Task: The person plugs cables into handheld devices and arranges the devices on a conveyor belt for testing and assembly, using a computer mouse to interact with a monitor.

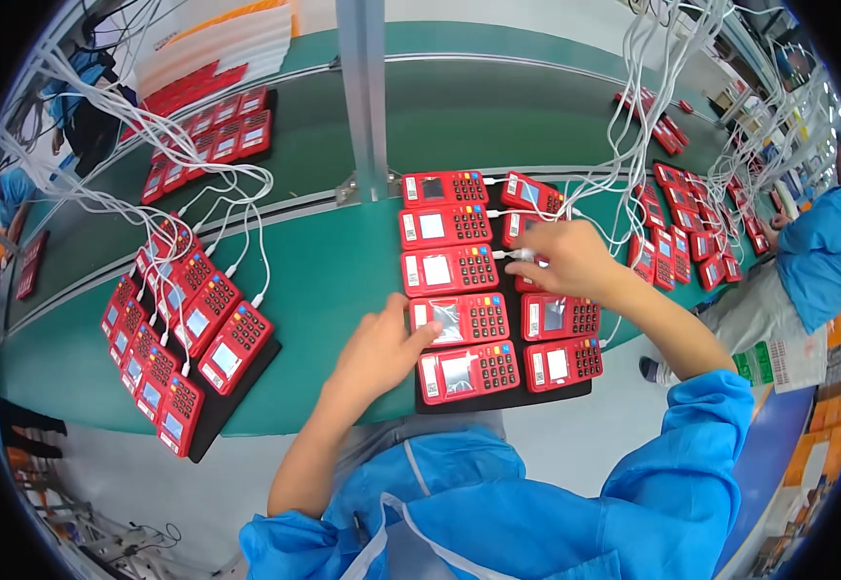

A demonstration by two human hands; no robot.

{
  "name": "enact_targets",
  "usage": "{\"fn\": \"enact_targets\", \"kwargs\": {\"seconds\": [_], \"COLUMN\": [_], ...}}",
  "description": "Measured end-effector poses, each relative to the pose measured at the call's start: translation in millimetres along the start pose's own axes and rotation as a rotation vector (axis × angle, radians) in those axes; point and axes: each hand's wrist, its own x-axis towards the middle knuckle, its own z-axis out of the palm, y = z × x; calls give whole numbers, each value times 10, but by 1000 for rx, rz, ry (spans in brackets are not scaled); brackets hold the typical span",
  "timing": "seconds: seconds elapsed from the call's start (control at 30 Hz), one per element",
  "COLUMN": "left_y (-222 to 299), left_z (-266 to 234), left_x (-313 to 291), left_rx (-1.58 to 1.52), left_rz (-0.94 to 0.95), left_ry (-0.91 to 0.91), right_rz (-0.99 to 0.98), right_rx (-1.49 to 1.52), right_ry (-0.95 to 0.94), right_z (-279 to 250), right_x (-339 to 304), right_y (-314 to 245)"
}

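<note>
Two columns of red card payment terminals lie on a black mat [565, 394] before me, each with a small screen and dark keys. My left hand [380, 346] grips the left edge of one terminal [459, 320] in the left column, thumb over its face. My right hand [575, 259] is closed in a pinch on a white cable [520, 254] between the columns. Beside those fingers, another white plug [500, 255] sits at the right end of the third terminal [449, 270]. The right hand partly hides a terminal in the right column.
More cabled terminals [174, 290] rest on a tilted black mat at left. White cables [667, 77] hang at upper right, above further terminals [680, 208]. A metal post [362, 97] rises behind the green worktop [319, 280]. A person in blue [822, 251] works at far right.
</note>
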Motion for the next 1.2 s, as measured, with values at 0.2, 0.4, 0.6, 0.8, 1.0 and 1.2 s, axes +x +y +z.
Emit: {"fn": "enact_targets", "kwargs": {"seconds": [0.2, 0.4, 0.6, 0.8, 1.0, 1.2], "left_y": [-106, 7, -15, -37, -13, -41], "left_z": [-130, -311, -320, -324, -315, -283], "left_x": [568, 588, 579, 591, 568, 582], "left_rx": [21, -301, -286, -310, -358, -345], "left_rz": [120, -118, -102, -79, -89, -59], "left_ry": [223, -192, -209, -218, -220, -212], "right_rz": [-92, -211, -248, -309, -323, -289], "right_rx": [-124, -122, -43, -22, 66, 39], "right_ry": [-116, -100, -149, -69, -62, -144], "right_z": [282, 185, 128, 228, 181, 148], "right_x": [168, 223, 211, 238, 274, 304], "right_y": [-11, 143, 216, 296, 299, 320]}}
